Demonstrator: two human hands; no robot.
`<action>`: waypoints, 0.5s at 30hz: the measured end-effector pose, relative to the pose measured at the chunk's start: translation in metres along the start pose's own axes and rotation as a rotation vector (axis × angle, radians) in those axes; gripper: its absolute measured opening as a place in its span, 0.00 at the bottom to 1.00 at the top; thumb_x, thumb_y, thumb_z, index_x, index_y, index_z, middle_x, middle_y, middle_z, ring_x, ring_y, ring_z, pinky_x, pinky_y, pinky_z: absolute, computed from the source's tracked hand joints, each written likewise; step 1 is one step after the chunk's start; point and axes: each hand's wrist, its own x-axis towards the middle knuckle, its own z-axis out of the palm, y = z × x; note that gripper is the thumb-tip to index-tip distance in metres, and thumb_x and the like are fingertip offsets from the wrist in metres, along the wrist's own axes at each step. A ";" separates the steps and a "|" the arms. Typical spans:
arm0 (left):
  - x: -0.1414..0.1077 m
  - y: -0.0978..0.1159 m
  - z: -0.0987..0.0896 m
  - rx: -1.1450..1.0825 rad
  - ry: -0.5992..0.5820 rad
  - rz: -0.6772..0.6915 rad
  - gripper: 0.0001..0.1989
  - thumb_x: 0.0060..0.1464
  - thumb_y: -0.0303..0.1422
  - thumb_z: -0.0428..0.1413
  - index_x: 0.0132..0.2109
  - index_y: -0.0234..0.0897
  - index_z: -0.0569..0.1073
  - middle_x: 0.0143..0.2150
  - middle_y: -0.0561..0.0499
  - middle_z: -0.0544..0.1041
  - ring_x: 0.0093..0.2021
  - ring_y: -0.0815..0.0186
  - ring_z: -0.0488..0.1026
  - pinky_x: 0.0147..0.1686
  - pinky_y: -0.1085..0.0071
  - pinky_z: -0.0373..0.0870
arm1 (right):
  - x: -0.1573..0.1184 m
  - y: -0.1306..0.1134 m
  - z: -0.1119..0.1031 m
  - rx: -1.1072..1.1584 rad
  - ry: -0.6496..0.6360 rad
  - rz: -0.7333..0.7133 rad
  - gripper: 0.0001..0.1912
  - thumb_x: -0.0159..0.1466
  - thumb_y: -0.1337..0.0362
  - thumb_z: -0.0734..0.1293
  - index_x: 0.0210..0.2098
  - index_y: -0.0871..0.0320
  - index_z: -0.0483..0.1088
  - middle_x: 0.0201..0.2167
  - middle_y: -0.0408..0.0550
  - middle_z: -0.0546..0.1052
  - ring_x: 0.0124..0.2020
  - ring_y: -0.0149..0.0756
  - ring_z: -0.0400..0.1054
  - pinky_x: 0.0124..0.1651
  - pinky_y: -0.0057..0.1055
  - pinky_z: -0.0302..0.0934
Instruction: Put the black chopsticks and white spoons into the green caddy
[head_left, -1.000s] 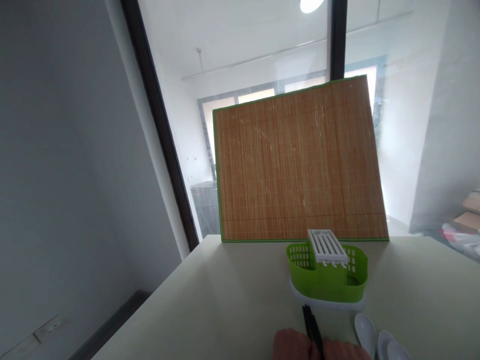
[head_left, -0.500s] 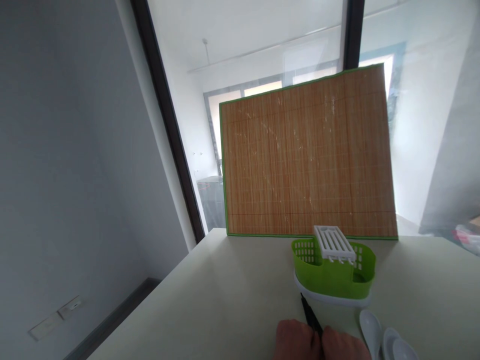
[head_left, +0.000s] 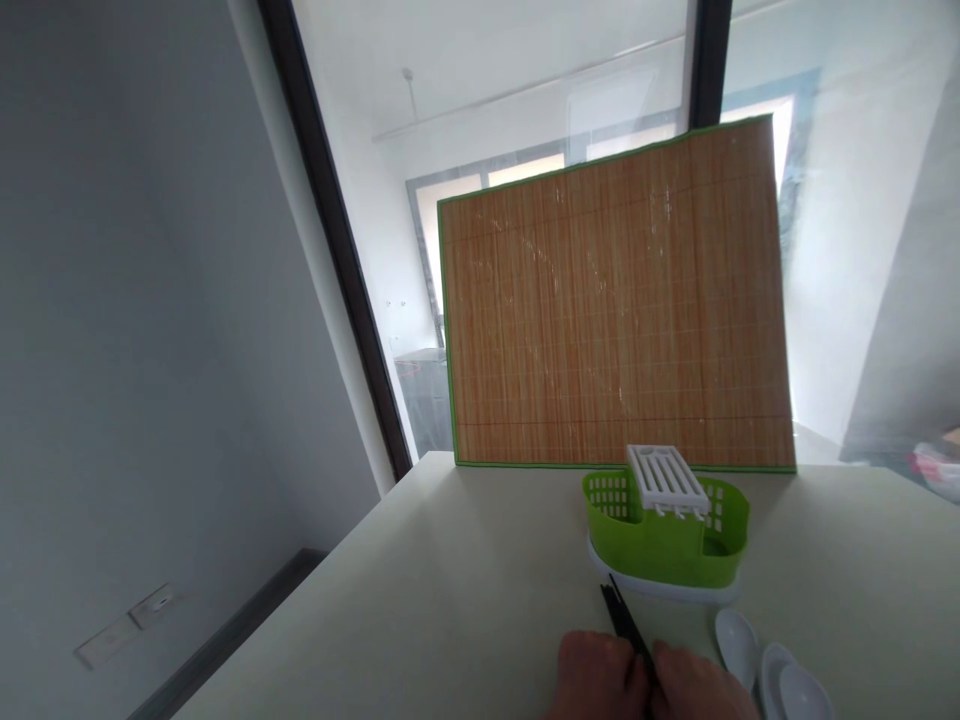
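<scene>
Left hand: we keep it narrow, curled at the black sticks, knuckles up.
Right hand: we pinch the same sticks from the other side, this hand narrow too and touching the left one.
Black sticks: in our grasp, tips slightly spread and pointing toward the green basket.
Green basket: just beyond the tips, on the table, a white rack across its top.
White spoons: beside our right hand.
Bamboo mat: upright behind the basket.

A pale table carries a green basket with a white base, 3 white spoons nearby, and an upright bamboo mat along its far edge.
</scene>
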 end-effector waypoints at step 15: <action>-0.001 -0.001 0.001 0.042 -0.001 0.014 0.11 0.52 0.34 0.50 0.32 0.36 0.77 0.32 0.45 0.79 0.34 0.58 0.76 0.33 0.68 0.64 | 0.001 0.015 -0.006 0.092 -0.052 -0.032 0.13 0.51 0.72 0.59 0.33 0.59 0.71 0.35 0.54 0.77 0.36 0.45 0.71 0.33 0.32 0.53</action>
